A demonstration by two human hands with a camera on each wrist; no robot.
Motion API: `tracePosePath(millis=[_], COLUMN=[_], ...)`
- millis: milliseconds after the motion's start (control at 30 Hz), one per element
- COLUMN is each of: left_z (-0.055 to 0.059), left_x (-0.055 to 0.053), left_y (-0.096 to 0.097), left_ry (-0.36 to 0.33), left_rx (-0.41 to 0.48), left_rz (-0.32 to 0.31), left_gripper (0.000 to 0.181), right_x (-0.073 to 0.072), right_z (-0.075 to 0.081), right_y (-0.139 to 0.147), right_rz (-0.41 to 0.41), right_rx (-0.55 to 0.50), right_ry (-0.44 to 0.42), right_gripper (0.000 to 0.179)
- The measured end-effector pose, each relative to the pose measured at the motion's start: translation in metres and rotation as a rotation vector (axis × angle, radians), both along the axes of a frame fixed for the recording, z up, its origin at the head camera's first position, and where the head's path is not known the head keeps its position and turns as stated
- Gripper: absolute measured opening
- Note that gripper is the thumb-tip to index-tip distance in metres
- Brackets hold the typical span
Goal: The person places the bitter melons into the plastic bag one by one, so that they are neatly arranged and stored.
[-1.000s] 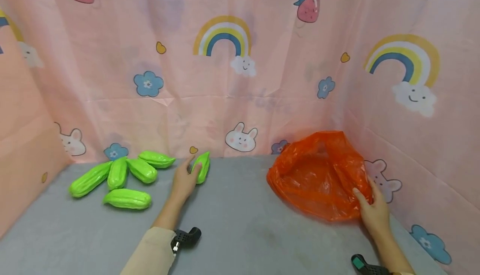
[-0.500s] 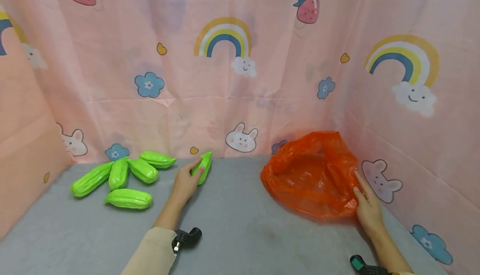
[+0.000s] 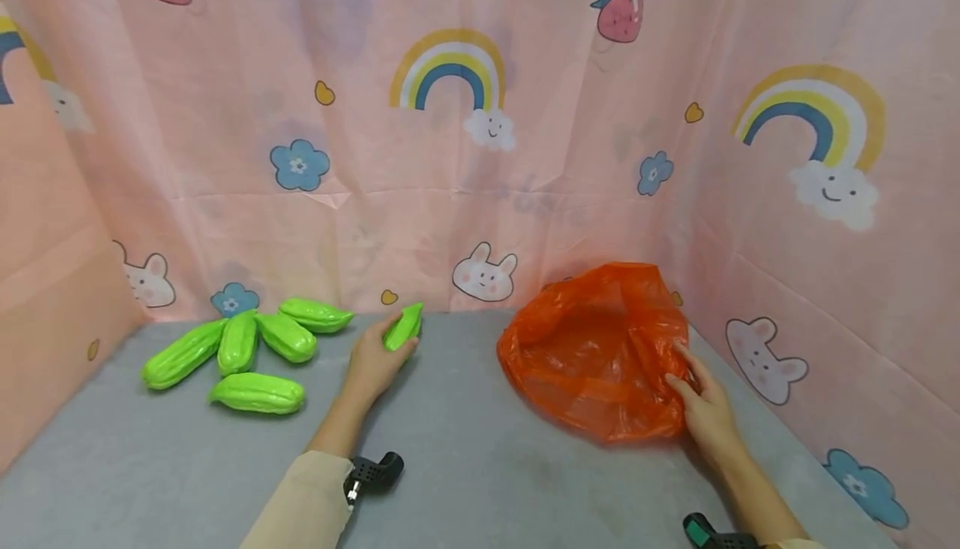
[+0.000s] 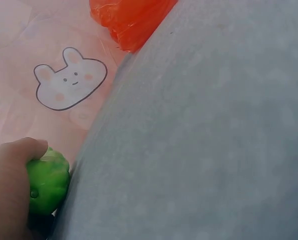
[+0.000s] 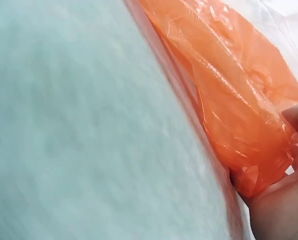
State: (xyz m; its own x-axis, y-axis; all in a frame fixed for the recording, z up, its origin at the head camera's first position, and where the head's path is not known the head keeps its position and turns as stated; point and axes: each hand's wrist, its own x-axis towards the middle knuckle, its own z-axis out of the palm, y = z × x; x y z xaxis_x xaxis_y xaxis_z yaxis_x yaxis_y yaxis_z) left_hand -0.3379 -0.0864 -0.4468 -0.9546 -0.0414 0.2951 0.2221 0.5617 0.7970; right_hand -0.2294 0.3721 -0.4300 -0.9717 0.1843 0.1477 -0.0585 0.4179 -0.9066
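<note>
My left hand [image 3: 375,359] grips a bright green ridged vegetable, which looks like a toy bitter gourd [image 3: 404,327], near the back of the table. In the left wrist view the thumb lies over the blunt end of that gourd [image 4: 50,181]. At the right, my right hand [image 3: 708,411] pinches the side of an orange-red plastic bag [image 3: 592,353], whose wide mouth faces the front. The right wrist view shows the thin film of the bag [image 5: 234,100] bunched between thumb and fingers.
Several more green gourds [image 3: 257,394] lie in a cluster on the left of the grey table [image 3: 480,466]. A pink printed curtain [image 3: 360,224] rises behind the table and along both sides.
My right hand has drawn the bag leftward along the table. My left hand has closed its hold on the gourd, which now tilts slightly more to the right.
</note>
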Motion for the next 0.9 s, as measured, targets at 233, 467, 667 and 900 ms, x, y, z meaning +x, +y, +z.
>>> tracePosePath(millis=[233, 467, 667, 900], left_z=[-0.002, 0.0, 0.009, 0.028], left_x=[0.004, 0.001, -0.003, -0.001], left_y=[-0.002, -0.002, -0.004, 0.006], left_ry=[0.002, 0.017, 0.025, 0.069], left_rx=[0.022, 0.057, 0.107, 0.101], left_rz=[0.013, 0.009, 0.015, -0.004], left_gripper=[0.058, 0.056, 0.056, 0.056], right_x=[0.002, 0.001, -0.001, -0.002], right_z=[0.0, -0.003, -0.008, -0.013], right_y=[-0.015, -0.021, -0.02, -0.02], right_rz=[0.004, 0.032, 0.032, 0.015], right_rx=[0.001, 0.03, -0.025, -0.073], right_ry=[-0.015, 0.027, 0.113, 0.185], right_gripper=[0.063, 0.064, 0.057, 0.054])
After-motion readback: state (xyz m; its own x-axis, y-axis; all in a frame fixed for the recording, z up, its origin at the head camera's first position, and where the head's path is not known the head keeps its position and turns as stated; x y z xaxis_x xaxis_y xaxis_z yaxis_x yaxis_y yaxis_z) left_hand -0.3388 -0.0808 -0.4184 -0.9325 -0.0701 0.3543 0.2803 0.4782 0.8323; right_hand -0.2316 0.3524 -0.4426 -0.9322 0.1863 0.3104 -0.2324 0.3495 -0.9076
